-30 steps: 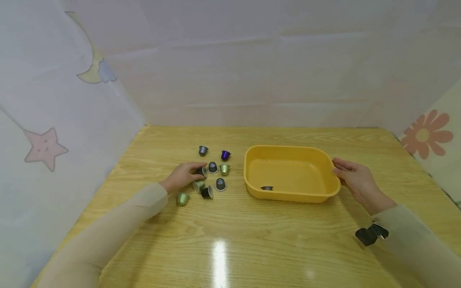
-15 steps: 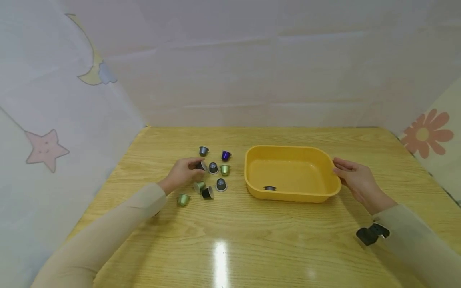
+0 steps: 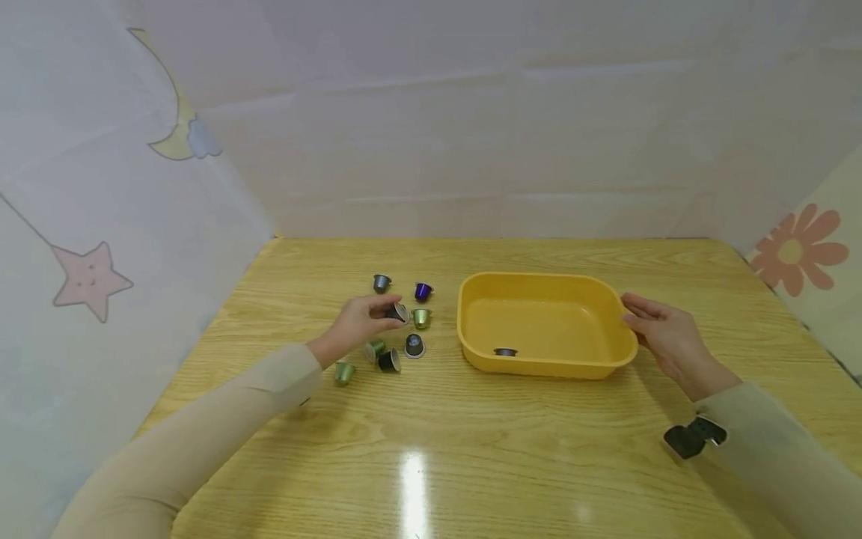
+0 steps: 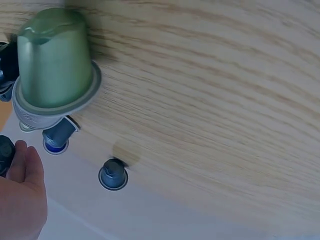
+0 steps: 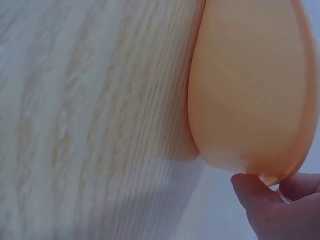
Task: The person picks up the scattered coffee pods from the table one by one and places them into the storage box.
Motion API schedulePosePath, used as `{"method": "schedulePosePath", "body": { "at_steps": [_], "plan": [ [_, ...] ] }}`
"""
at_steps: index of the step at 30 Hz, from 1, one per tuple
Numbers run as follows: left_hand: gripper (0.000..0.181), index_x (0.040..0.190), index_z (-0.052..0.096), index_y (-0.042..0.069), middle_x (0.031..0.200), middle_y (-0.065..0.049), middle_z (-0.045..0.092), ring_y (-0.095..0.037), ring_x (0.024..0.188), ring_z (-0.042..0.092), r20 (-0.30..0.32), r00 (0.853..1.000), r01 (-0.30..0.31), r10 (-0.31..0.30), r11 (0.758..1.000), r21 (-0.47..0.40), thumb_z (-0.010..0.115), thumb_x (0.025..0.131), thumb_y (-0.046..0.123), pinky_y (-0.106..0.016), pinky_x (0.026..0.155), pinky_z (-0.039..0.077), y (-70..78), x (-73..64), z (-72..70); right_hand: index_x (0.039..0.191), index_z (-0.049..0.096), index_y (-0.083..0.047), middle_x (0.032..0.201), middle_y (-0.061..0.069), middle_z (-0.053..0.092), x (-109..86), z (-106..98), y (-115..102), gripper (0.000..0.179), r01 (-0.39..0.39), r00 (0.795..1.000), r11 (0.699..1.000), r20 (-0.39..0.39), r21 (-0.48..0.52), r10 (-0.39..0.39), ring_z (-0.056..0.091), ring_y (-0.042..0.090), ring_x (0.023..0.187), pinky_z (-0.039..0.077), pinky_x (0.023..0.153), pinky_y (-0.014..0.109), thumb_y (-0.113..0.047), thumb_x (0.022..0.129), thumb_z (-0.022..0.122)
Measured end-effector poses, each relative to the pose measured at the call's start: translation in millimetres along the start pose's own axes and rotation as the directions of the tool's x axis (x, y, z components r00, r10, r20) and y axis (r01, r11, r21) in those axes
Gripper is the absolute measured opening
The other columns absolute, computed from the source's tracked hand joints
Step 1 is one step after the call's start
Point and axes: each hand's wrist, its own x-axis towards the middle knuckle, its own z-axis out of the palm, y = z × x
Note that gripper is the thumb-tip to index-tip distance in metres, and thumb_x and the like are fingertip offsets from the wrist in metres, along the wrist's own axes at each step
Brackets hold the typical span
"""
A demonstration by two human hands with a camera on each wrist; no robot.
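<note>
In the head view my left hand pinches a black coffee capsule among the other capsules, its pale lid facing right. The same hand shows at the left edge of the left wrist view, the capsule partly cut off. My right hand grips the right rim of a yellow plastic basin, thumb outside; the right wrist view shows this hand on the rim too. One dark capsule lies inside the basin, near its front left. Another dark capsule is mostly hidden behind the held one.
Around my left hand lie a grey capsule, a purple capsule, a green capsule, a dark upright capsule, a black capsule and more green capsules, all on the wooden table.
My left hand has lifted the black capsule and carried it to the right, over the neighbouring dark one. The right hand stays on the basin's rim.
</note>
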Motion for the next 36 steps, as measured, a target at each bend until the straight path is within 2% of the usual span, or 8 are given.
{"method": "schedulePosePath", "body": {
  "at_steps": [4,12,16,20,26,29,36],
  "plan": [
    [0.054,0.139,0.048,-0.006,0.129,-0.021,0.058,-0.030,0.116,0.060,0.020,1.000,-0.018,0.018,1.000,-0.001,0.069,0.090,0.006,-0.029,0.088,0.053,5.1,0.5,3.7,0.151,0.020,0.004,0.154,0.017,0.018,-1.4,2,0,0.062,0.008,1.000,0.999,-0.006,0.041,-0.008,0.057,-0.015,0.084,0.052,0.076,0.013,-0.007,0.100,0.053],
    [0.056,0.139,0.049,-0.005,0.127,-0.019,0.060,-0.027,0.114,0.061,0.014,0.999,-0.046,0.046,0.998,0.031,0.070,0.090,0.010,-0.028,0.090,0.052,18.2,4.6,10.5,0.151,0.020,0.003,0.154,0.017,0.020,-1.1,2,0,0.062,0.003,1.000,1.000,-0.020,0.020,-0.002,0.057,-0.016,0.083,0.052,0.075,0.013,-0.007,0.100,0.053],
    [0.056,0.139,0.049,-0.004,0.130,-0.018,0.059,-0.026,0.114,0.061,0.029,0.998,-0.063,0.062,0.998,0.012,0.071,0.090,0.010,-0.027,0.089,0.053,27.2,6.0,14.7,0.151,0.020,0.004,0.154,0.016,0.020,-1.6,2,-1,0.062,0.009,1.000,1.000,-0.016,0.028,-0.008,0.057,-0.015,0.085,0.052,0.075,0.013,-0.007,0.100,0.054],
    [0.055,0.140,0.048,-0.002,0.134,-0.017,0.057,-0.025,0.115,0.061,0.051,0.995,-0.089,0.088,0.996,0.012,0.070,0.090,0.008,-0.028,0.089,0.052,36.8,6.8,19.1,0.151,0.021,0.003,0.154,0.018,0.019,-1.8,3,-2,0.061,0.005,1.000,1.000,-0.017,-0.011,-0.006,0.056,-0.015,0.087,0.051,0.076,0.012,-0.008,0.101,0.052],
    [0.056,0.141,0.047,-0.001,0.130,-0.016,0.059,-0.024,0.114,0.062,0.057,0.994,-0.092,0.091,0.996,0.020,0.069,0.091,0.010,-0.027,0.087,0.053,47.1,9.7,27.0,0.152,0.021,0.001,0.155,0.021,0.017,-1.7,3,-3,0.060,-0.005,1.000,0.998,-0.023,-0.060,0.003,0.054,-0.016,0.085,0.051,0.077,0.012,-0.009,0.101,0.051],
    [0.056,0.143,0.046,-0.001,0.127,-0.016,0.061,-0.024,0.114,0.061,0.070,0.993,-0.098,0.097,0.995,0.004,0.068,0.092,0.011,-0.026,0.087,0.053,50.7,12.1,30.9,0.152,0.020,0.001,0.155,0.021,0.017,-2.3,2,-3,0.060,-0.003,1.000,0.998,-0.019,-0.068,0.002,0.054,-0.015,0.089,0.051,0.077,0.012,-0.010,0.102,0.051],
    [0.057,0.143,0.044,-0.004,0.131,-0.019,0.057,-0.026,0.117,0.059,0.077,0.989,-0.121,0.123,0.992,-0.034,0.067,0.092,0.007,-0.026,0.090,0.052,57.9,18.9,41.7,0.152,0.021,-0.001,0.156,0.019,0.018,-2.5,3,-4,0.059,-0.020,0.999,0.996,-0.028,-0.092,0.018,0.053,-0.009,0.104,0.050,0.079,0.012,-0.012,0.102,0.050]
  ]
}}
